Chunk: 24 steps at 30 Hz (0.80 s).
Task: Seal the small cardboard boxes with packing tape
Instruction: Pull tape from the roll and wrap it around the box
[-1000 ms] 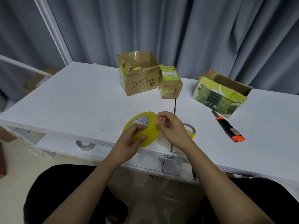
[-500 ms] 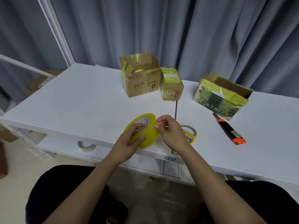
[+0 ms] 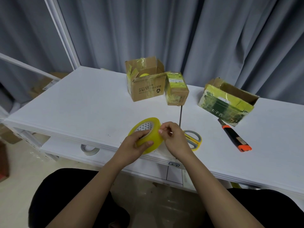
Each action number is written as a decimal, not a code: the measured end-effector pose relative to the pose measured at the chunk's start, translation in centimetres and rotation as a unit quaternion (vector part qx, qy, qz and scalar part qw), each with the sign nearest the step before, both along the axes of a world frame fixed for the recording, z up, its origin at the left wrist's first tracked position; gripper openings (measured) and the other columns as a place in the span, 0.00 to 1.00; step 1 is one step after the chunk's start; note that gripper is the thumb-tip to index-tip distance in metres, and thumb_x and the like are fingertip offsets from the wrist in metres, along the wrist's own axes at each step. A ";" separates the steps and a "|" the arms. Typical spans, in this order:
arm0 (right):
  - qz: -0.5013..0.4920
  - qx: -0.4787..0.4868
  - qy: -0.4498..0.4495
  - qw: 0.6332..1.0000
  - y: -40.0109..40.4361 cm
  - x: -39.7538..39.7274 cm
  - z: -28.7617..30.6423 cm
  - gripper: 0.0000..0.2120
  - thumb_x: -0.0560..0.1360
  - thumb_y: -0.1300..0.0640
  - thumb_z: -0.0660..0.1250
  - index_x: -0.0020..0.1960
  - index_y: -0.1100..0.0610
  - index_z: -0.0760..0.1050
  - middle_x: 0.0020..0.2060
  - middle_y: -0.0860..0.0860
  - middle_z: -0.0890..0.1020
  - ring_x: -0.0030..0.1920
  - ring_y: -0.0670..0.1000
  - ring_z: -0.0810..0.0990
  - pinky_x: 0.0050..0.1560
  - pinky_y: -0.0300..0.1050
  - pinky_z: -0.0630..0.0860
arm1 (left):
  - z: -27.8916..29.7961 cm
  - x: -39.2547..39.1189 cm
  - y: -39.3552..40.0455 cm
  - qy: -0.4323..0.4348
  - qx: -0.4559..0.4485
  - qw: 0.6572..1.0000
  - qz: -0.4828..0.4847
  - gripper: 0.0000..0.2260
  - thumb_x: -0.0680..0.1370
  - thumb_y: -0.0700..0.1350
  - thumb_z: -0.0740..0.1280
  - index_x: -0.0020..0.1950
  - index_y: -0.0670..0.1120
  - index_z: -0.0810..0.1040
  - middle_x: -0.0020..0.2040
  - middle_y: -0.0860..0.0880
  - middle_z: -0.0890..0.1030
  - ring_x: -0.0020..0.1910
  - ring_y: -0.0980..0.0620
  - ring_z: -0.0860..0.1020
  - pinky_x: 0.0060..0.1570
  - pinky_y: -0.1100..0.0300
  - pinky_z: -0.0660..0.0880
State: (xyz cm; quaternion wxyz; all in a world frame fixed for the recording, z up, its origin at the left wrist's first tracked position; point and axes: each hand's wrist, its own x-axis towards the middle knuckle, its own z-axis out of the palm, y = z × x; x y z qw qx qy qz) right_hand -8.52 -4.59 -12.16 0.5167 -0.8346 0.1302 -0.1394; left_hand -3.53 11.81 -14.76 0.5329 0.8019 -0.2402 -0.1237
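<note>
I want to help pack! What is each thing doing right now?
Tape roll: held in left hand, right hand picking at its edge.
Brown box: open.
Small box: taped shut.
Green box: open.
Knife: lying untouched.

Grey-blue curtains (image 3: 181, 38) hang in deep folds across the whole back of the room. A white frame post (image 3: 62, 33) slants up at the left. In front stands a long white table (image 3: 82, 99) with a lower shelf (image 3: 65, 145) under its near edge. The floor (image 3: 19, 178) is pale beige, and the light is soft and even.
</note>
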 end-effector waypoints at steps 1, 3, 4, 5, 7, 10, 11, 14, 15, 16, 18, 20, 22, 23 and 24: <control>0.002 -0.017 -0.001 1.000 0.1 0.0 0.0 0.05 0.77 0.62 0.66 0.45 0.53 0.73 0.48 0.54 0.75 0.42 0.40 0.72 0.43 0.26 0.67 | 0.1 0.0 0.0 0.000 -0.002 1.000 -0.001 0.16 0.75 0.47 0.70 0.63 0.51 0.76 0.58 0.54 0.77 0.58 0.56 0.75 0.55 0.70 0.70; 0.003 -0.032 -0.009 0.999 0.2 0.0 0.1 0.05 0.77 0.62 0.66 0.45 0.54 0.73 0.48 0.54 0.74 0.42 0.40 0.72 0.44 0.28 0.67 | 0.2 0.0 0.1 0.003 -0.012 1.000 -0.003 0.14 0.75 0.47 0.70 0.60 0.55 0.76 0.57 0.56 0.78 0.57 0.57 0.75 0.53 0.73 0.70; 0.000 -0.022 -0.012 1.000 0.3 0.0 0.2 0.04 0.77 0.62 0.66 0.47 0.55 0.72 0.47 0.54 0.75 0.42 0.42 0.72 0.45 0.30 0.68 | 0.2 0.0 0.1 0.006 -0.016 1.000 -0.005 0.14 0.75 0.47 0.70 0.59 0.56 0.75 0.57 0.55 0.78 0.57 0.57 0.76 0.53 0.72 0.70; -0.004 -0.005 -0.012 1.000 0.4 0.0 0.3 0.04 0.77 0.62 0.66 0.49 0.56 0.72 0.47 0.54 0.75 0.43 0.44 0.73 0.47 0.35 0.70 | 0.2 0.1 0.1 0.008 -0.018 1.000 -0.005 0.14 0.75 0.47 0.70 0.59 0.55 0.76 0.58 0.55 0.78 0.57 0.57 0.76 0.53 0.70 0.71; -0.009 0.009 0.001 1.000 0.4 0.1 0.4 0.07 0.77 0.62 0.66 0.54 0.59 0.72 0.47 0.55 0.75 0.46 0.47 0.74 0.50 0.42 0.73 | 0.1 0.1 0.1 0.003 -0.016 1.000 -0.002 0.13 0.75 0.48 0.70 0.59 0.55 0.76 0.58 0.53 0.78 0.58 0.56 0.76 0.55 0.68 0.71; -0.008 -0.003 0.015 1.000 0.6 0.4 0.6 0.07 0.77 0.62 0.66 0.54 0.60 0.72 0.51 0.58 0.76 0.46 0.48 0.74 0.51 0.41 0.73 | -0.1 0.2 0.3 -0.006 -0.015 1.000 -0.002 0.13 0.75 0.49 0.70 0.58 0.58 0.75 0.58 0.55 0.78 0.57 0.57 0.76 0.53 0.70 0.71; -0.007 -0.005 0.015 1.000 0.6 0.4 0.6 0.07 0.77 0.62 0.66 0.54 0.60 0.72 0.51 0.58 0.76 0.46 0.48 0.74 0.51 0.40 0.72 | -0.2 0.2 0.3 -0.007 -0.016 1.000 -0.002 0.13 0.75 0.49 0.70 0.58 0.58 0.75 0.58 0.55 0.78 0.57 0.57 0.76 0.54 0.70 0.71; -0.003 -0.013 0.006 1.000 0.7 0.2 0.8 0.06 0.77 0.63 0.66 0.53 0.61 0.73 0.50 0.59 0.76 0.45 0.48 0.73 0.49 0.38 0.71 | -0.3 0.2 0.3 -0.005 -0.017 1.000 0.001 0.14 0.74 0.48 0.71 0.58 0.58 0.75 0.58 0.55 0.78 0.58 0.57 0.76 0.54 0.70 0.71; -0.001 -0.014 0.003 1.000 0.7 0.2 0.8 0.05 0.77 0.63 0.66 0.53 0.60 0.72 0.50 0.58 0.75 0.44 0.47 0.72 0.48 0.37 0.70 | -0.3 0.2 0.3 -0.005 -0.017 1.000 0.002 0.14 0.74 0.48 0.71 0.58 0.58 0.74 0.57 0.56 0.78 0.57 0.58 0.76 0.54 0.72 0.70; 0.001 -0.015 0.001 1.000 0.8 0.1 0.8 0.05 0.77 0.63 0.66 0.52 0.60 0.72 0.49 0.58 0.75 0.43 0.47 0.72 0.48 0.37 0.70 | -0.3 0.2 0.3 -0.007 -0.017 1.000 0.001 0.14 0.74 0.47 0.71 0.57 0.59 0.74 0.57 0.57 0.78 0.57 0.59 0.75 0.53 0.74 0.70; 0.005 -0.013 0.000 1.000 0.9 0.0 0.9 0.05 0.77 0.64 0.65 0.51 0.58 0.71 0.49 0.58 0.75 0.43 0.47 0.71 0.47 0.36 0.69 | -0.2 0.1 0.4 -0.010 -0.017 1.000 -0.003 0.14 0.74 0.47 0.71 0.57 0.60 0.74 0.56 0.59 0.77 0.56 0.61 0.75 0.52 0.76 0.69; 0.009 -0.009 0.001 1.000 0.9 0.1 1.0 0.05 0.76 0.65 0.65 0.50 0.58 0.71 0.49 0.58 0.75 0.43 0.47 0.71 0.47 0.36 0.69 | -0.2 0.1 0.6 -0.007 -0.020 1.000 -0.005 0.14 0.75 0.47 0.71 0.57 0.60 0.74 0.56 0.58 0.77 0.56 0.61 0.75 0.52 0.76 0.69; 0.017 -0.005 0.004 1.000 0.9 0.1 1.1 0.04 0.77 0.64 0.65 0.49 0.58 0.71 0.48 0.57 0.75 0.42 0.46 0.71 0.47 0.36 0.69 | -0.2 0.1 0.6 -0.007 -0.024 1.000 -0.004 0.14 0.75 0.47 0.70 0.57 0.60 0.74 0.57 0.58 0.78 0.56 0.60 0.75 0.53 0.74 0.70; 0.020 -0.010 0.007 1.000 0.9 0.1 1.1 0.04 0.77 0.64 0.65 0.48 0.57 0.71 0.47 0.56 0.74 0.42 0.45 0.71 0.46 0.37 0.68 | -0.2 0.2 0.6 -0.006 -0.024 1.000 -0.004 0.14 0.75 0.47 0.70 0.58 0.59 0.74 0.57 0.57 0.78 0.57 0.60 0.75 0.54 0.72 0.70; 0.021 -0.020 0.010 1.000 0.8 0.0 1.0 0.04 0.77 0.63 0.64 0.47 0.56 0.71 0.47 0.55 0.74 0.42 0.45 0.70 0.47 0.38 0.68 | -0.2 0.1 0.5 -0.005 -0.021 1.000 -0.004 0.14 0.75 0.48 0.70 0.59 0.58 0.75 0.58 0.56 0.78 0.57 0.59 0.75 0.55 0.70 0.70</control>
